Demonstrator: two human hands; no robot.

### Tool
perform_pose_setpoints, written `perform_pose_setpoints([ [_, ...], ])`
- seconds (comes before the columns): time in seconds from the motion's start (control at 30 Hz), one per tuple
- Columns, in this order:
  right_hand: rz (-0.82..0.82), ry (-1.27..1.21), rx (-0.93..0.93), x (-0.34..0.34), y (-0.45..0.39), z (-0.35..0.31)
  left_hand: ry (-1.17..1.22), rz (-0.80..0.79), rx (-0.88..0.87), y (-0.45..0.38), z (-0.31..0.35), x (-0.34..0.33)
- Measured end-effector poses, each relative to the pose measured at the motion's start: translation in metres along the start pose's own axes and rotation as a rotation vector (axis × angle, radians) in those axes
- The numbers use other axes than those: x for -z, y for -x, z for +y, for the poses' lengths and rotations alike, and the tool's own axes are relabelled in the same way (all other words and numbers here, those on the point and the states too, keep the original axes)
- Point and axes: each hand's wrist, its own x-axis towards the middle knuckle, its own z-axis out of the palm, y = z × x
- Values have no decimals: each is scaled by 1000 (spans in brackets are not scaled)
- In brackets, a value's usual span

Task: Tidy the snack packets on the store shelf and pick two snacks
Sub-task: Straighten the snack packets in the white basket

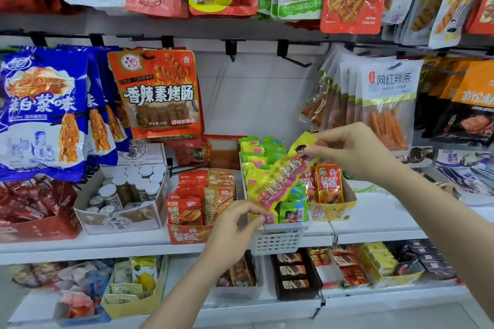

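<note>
Both hands hold one long yellow-and-pink snack packet (283,176) slantwise above the white basket (278,238) at the front edge of the middle shelf (374,224). The left hand (235,224) pinches the packet's lower end between thumb and fingers; the right hand (352,149) pinches its upper end. The basket holds green packets (256,149). Just left of it stands an orange carton (187,232) of packets, and just right a yellow carton (334,208) with red packets (329,184).
</note>
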Motion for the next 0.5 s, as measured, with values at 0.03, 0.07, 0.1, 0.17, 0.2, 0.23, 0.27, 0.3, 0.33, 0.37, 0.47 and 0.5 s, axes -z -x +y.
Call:
perform_pose_setpoints([
  [0.03,-24,44,9,-6,-3,-1,47,-1,34,0,-1,1],
  [0.07,-50,89,28,-13,-6,-1,85,-1,63,1,-2,2],
  [0.1,-74,132,53,-20,-9,-2,115,0,81,1,-3,3],
  [0.17,-117,230,116,-32,-14,-6,154,7,101,1,-5,6],
  [0.2,-131,270,141,-37,-17,-7,165,7,107,0,-6,7],
  [0.23,-144,294,149,-39,-19,-9,169,2,107,-1,-5,8],
  [0.27,-155,313,143,-40,-22,-10,163,-3,101,-2,-5,10],
  [0.3,-165,332,134,-41,-25,-10,145,1,93,-2,-5,11],
  [0.33,-176,349,127,-44,-26,-9,116,15,84,-3,-5,12],
  [0.37,-194,368,127,-49,-27,-9,82,35,73,-3,-4,12],
  [0.47,-295,442,155,-81,-21,-9,22,84,33,-4,-3,12],
  [0.5,-330,447,151,-91,-18,-9,12,93,20,-5,-3,11],
])
